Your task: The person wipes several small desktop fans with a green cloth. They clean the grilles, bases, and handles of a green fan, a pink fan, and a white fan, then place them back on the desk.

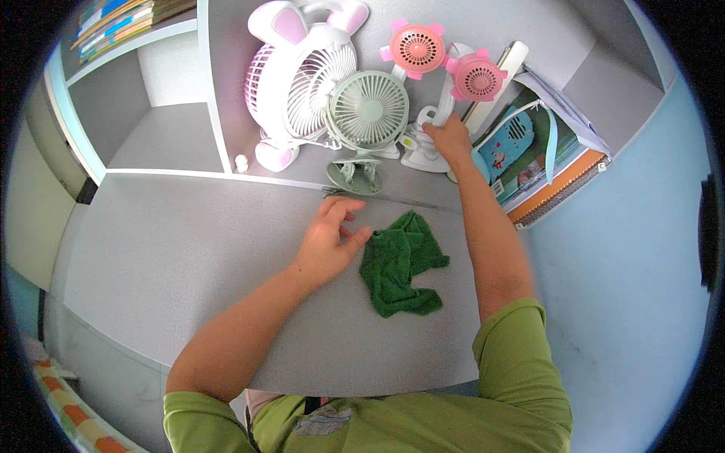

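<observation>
My right hand [450, 139] grips the white stem of a small device with two pink flower-shaped heads [480, 77] at the back of the desk. Fingers apart and slightly curled, my left hand [334, 238] holds nothing above the desk. Just right of it a crumpled green cloth [396, 266] lies on the grey desk [226, 255]. Behind my left hand stands a pale green clip fan [369, 110]. A larger white fan with pink bunny ears [306, 85] is behind and left of that one.
An open shelf [164, 136] rises at the back left, with stacked papers [122, 28] on top. Back right, a long white bar [498, 85] leans beside books and papers [544, 164] and a light blue item [507, 144]. A small white figure [242, 163] sits near the shelf divider.
</observation>
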`<control>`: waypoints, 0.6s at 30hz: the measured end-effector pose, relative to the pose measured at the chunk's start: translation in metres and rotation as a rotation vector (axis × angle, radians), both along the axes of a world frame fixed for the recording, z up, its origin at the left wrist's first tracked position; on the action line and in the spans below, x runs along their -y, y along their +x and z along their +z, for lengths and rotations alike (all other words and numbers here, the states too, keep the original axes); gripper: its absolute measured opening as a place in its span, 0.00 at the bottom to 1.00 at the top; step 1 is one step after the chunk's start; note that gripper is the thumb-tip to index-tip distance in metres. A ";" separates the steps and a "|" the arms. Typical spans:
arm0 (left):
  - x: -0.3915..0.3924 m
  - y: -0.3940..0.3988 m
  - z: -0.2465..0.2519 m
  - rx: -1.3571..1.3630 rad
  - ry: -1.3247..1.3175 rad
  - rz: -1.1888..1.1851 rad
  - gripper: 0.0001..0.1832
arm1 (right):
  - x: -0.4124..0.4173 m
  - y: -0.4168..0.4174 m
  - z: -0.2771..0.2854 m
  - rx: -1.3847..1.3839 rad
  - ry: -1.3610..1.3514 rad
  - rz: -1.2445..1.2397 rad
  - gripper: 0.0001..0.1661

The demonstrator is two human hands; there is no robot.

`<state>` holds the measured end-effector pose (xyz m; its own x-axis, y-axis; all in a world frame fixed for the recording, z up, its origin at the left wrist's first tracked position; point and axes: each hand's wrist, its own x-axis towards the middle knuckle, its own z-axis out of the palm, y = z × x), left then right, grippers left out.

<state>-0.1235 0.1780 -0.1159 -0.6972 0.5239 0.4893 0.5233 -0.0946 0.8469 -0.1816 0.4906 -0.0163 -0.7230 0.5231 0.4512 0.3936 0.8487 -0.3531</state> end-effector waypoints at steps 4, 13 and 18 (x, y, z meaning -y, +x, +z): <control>0.001 0.001 0.001 0.010 -0.018 0.005 0.22 | -0.001 -0.005 0.001 0.015 -0.019 0.019 0.37; 0.001 0.001 0.003 0.035 -0.092 -0.009 0.24 | 0.005 -0.003 0.007 0.024 -0.090 0.093 0.36; 0.002 0.002 0.005 0.047 -0.114 -0.013 0.25 | 0.006 -0.003 0.003 0.011 -0.100 0.049 0.35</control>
